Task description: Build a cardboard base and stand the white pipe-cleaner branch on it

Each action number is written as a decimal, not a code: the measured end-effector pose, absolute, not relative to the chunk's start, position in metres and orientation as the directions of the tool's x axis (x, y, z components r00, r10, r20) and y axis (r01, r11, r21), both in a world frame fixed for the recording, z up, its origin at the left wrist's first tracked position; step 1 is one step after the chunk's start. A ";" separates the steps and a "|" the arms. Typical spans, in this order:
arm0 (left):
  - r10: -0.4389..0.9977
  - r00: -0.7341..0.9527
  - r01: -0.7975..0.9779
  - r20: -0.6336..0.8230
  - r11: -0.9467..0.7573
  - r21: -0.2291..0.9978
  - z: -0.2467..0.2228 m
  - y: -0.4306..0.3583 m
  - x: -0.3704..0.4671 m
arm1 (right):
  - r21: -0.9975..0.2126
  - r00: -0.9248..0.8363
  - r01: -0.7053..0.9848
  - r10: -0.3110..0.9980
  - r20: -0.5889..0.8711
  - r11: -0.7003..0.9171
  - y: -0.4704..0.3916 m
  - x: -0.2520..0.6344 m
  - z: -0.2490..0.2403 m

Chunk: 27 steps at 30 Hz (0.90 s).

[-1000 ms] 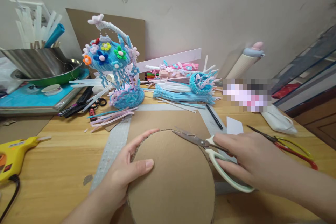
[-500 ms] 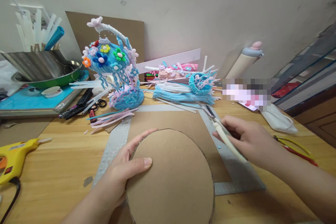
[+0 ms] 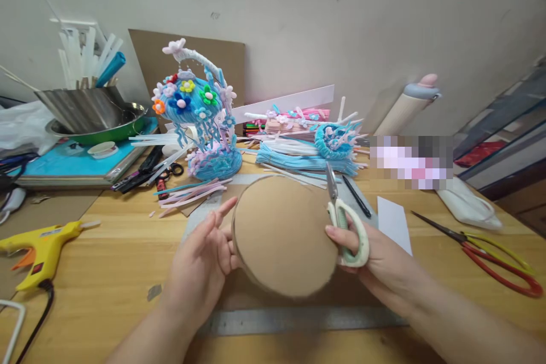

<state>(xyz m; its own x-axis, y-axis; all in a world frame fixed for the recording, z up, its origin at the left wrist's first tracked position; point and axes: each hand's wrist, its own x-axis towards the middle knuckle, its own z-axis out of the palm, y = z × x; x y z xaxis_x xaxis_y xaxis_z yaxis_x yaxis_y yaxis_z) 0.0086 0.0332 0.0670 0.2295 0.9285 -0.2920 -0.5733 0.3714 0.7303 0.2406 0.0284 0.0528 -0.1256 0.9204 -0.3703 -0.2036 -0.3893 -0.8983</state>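
Observation:
A round cardboard disc [image 3: 285, 239] is raised in front of me, over the cutting mat. At its left edge, my left hand [image 3: 205, 256] is open with the palm turned inward. Its fingers are spread and its fingertips reach the rim; whether they bear any weight I cannot tell. My right hand [image 3: 375, 256] is closed around the pale green and white handles of the scissors [image 3: 360, 239], whose blades point away from me. The thumb of that hand lies by the disc's right edge, and the fingers below are partly hidden.
Pipe-cleaner bundles [image 3: 294, 159] and a flower-covered jellyfish ornament [image 3: 191, 102] stand at the back. A yellow glue gun [image 3: 46, 250] lies left. Red-and-yellow-handled scissors [image 3: 490, 250] lie right, near a white card [image 3: 394, 224] and a black pen-like tool [image 3: 357, 196]. A metal ruler [image 3: 298, 320] lies in front.
My left hand has loosened from the disc and opened beside it. My right hand has brought the scissors in to the disc's right edge. The disc now sits higher and farther away.

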 end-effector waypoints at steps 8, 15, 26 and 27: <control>0.960 0.046 -0.186 -0.278 0.281 0.941 0.056 0.023 0.019 | -0.940 -0.052 -0.149 0.952 -0.303 -0.307 0.014 0.226 0.037; 0.974 -0.035 -0.336 -0.225 0.201 0.920 0.059 0.021 0.023 | -0.964 -0.019 0.208 0.985 -0.171 -0.164 0.019 0.254 0.044; 0.930 0.011 -0.410 -0.368 0.340 0.846 0.067 0.021 0.022 | -0.375 -0.165 0.918 0.983 -0.073 0.127 0.017 0.277 0.080; 0.927 0.019 -0.406 -0.375 0.350 0.844 0.067 0.021 0.022 | -0.347 -0.180 0.926 0.982 -0.057 0.149 0.017 0.276 0.081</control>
